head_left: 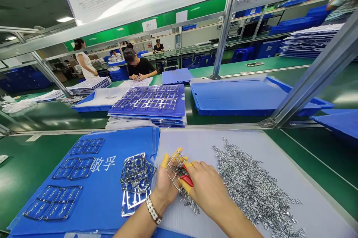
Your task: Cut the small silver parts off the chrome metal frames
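- White sheet (192, 143): under the hands; blue sheet (103, 193) adjoins it on the left.
- Heap (248, 182) of metal links: on the white sheet, right of both hands, the right hand nearer.
- Frame stack (137, 174): on the blue sheet, just left of the left hand.
- Right hand (205, 185): fingers closed round red pliers (187, 180), reaching across from the right.
- Left hand (163, 184): palm up, half curled, gripping the held frame (175, 183).
- Held frame: between the 2 hands, tilted; partly covered, so I cannot tell its long axis.
- Small heap (190, 201): below the hands, partly hidden.
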The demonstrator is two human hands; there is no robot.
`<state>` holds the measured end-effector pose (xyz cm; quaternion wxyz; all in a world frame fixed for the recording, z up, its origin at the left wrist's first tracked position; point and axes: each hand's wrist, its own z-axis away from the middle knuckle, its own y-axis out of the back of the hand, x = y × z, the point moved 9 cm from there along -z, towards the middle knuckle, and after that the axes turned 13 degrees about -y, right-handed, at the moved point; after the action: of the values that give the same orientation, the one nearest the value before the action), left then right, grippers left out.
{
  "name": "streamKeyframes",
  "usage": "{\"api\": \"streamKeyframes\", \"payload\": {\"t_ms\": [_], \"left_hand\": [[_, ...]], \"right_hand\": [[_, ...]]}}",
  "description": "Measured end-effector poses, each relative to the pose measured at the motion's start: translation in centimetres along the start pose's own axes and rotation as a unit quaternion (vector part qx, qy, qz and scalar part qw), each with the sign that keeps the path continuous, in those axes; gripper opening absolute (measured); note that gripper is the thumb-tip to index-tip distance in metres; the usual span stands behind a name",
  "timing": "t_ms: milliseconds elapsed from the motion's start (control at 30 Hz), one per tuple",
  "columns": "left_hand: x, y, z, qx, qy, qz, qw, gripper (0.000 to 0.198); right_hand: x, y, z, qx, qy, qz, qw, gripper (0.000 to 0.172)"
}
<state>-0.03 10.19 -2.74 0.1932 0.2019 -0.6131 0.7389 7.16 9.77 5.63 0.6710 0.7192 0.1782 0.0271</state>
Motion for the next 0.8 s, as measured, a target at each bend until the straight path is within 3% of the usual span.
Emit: {"api": "streamKeyframes", "payload": {"t_ms": [200,567,800], "left_hand": [[0.11,0.15,-0.06,-0.001,-0.009,-0.014,1.000,0.053],[0.52,-0.10,0.02,-0.001,-0.026,-0.034,0.999,0.051],[0.53,0.09,0.12,-0.003,-0.031,-0.069,0.997,0.050]], "right_hand": [[-0.11,-0.03,-0.04,-0.037,-0.006,-0.012,0.999,0.024],[-0.14,0.41,0.18,-0.011,-0.010,-0.006,1.000,0.021],[-0.32,0.37,0.19,-0.034,-0.013,0.010,0.999,0.022]]}}
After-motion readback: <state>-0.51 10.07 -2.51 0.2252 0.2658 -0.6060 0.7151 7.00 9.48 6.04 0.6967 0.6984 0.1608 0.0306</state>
